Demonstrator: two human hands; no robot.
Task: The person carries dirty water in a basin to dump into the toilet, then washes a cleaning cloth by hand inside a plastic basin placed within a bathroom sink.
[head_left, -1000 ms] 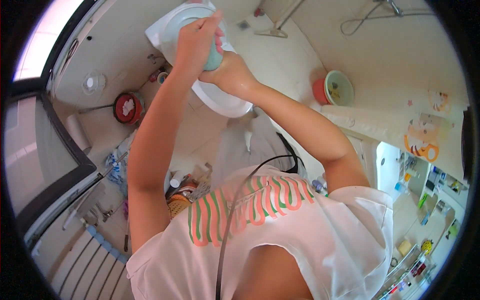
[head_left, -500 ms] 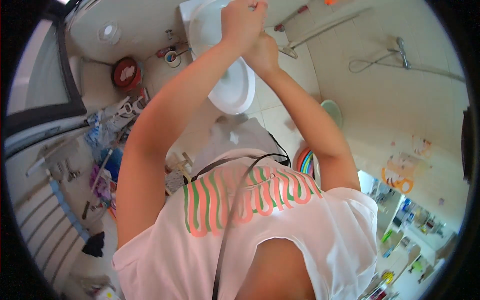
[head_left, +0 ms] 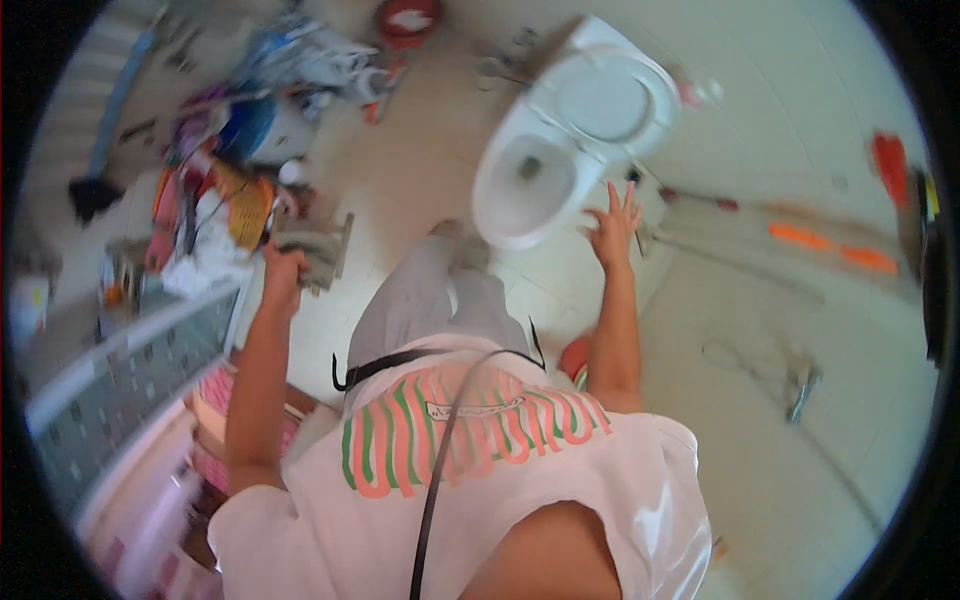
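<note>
My right hand (head_left: pixel 612 230) is raised beside the front of the white toilet (head_left: pixel 490 205), its fingers spread and nothing in them. The toilet's lid (head_left: pixel 605 95) is up, and its bowl is uncovered. My left hand (head_left: pixel 284 272) is stretched out to the left, beside a small stool (head_left: pixel 343 245) with something greyish on it. Motion smears the left fingers, so I cannot make out whether they touch or hold anything there.
Plastic bags (head_left: pixel 300 55), a yellow basket (head_left: pixel 245 205) and other clutter crowd the left side. A red basin (head_left: pixel 408 22) stands at the far wall. On the right wall hangs a shower fitting (head_left: pixel 800 390). A grey-panelled door (head_left: pixel 130 390) is at the near left.
My hands were together above the toilet and have now parted, the left going far left, the right staying near the bowl. The view has turned left.
</note>
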